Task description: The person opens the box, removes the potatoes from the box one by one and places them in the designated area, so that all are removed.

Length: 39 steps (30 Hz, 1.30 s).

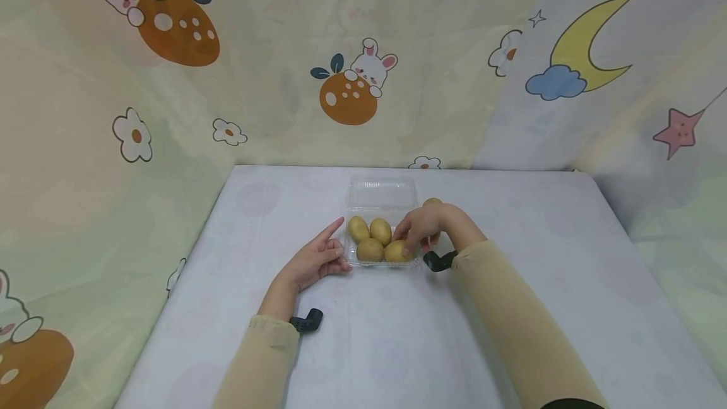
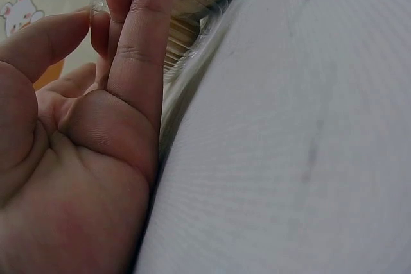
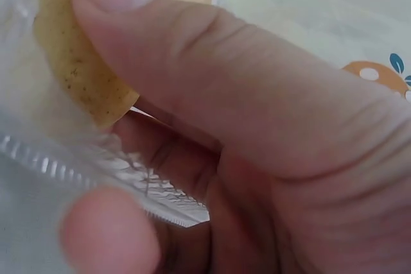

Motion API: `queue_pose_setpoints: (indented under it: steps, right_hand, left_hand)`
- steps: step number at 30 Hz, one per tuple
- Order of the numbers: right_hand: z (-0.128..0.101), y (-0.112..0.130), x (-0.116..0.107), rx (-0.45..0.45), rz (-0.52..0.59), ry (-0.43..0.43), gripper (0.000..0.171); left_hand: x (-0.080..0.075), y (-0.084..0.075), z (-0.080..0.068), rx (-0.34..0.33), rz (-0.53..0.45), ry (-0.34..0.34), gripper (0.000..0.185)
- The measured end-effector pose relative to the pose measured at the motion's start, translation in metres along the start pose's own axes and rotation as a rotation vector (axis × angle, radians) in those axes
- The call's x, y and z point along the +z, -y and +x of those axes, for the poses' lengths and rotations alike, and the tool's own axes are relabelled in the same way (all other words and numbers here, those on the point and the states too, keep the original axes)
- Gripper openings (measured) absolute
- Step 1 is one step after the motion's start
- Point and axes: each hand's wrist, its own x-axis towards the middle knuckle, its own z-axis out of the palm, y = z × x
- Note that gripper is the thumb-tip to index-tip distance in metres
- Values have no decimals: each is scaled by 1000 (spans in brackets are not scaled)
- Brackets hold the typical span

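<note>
A clear plastic box (image 1: pixel 382 264) lies on the table with its hinged lid (image 1: pixel 382 193) laid back, away from the person. Inside sit several yellow-brown potatoes (image 1: pixel 370 250). At the box's left side, my left hand (image 1: pixel 315 262) pinches the clear rim between thumb and fingers, its index finger stretched out along the edge. My right hand (image 1: pixel 426 226) reaches over the right side and grips the front right potato (image 1: pixel 396 251). In the right wrist view its thumb presses on the spotted skin of that potato (image 3: pixel 96 88), with curled fingers partly hidden beneath.
Another potato (image 1: pixel 433 201) shows behind my right hand, outside the box. A pale cloth covers the table (image 1: pixel 363 346). Printed fabric (image 1: pixel 272 49) with rabbits and flowers hangs at the back and sides. Dark wrist cameras (image 1: pixel 309 320) are strapped to both wrists.
</note>
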Motion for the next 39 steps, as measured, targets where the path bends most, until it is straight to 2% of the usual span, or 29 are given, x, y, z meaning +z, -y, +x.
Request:
queue_pose_setpoints:
  steps: [13, 20, 23, 32, 39]
  right_hand:
    - [0, -2, -1, -16, 32, -3, 44]
    - [-4, -4, -4, -39, -17, -61, 47]
    - [-7, -5, -5, -64, -25, -80, 48]
    - [-13, -15, -12, -229, 18, -124, 39]
    - [-15, -23, -10, -238, 100, -209, 43]
  left_hand:
    - [1, -1, -1, -6, 1, -4, 74]
    - [0, 0, 0, 4, 3, 7, 76]
    - [0, 0, -1, 2, -2, 5, 76]
    - [0, 0, 0, 1, -3, 8, 76]
    - [-1, 0, 0, -10, -2, -6, 76]
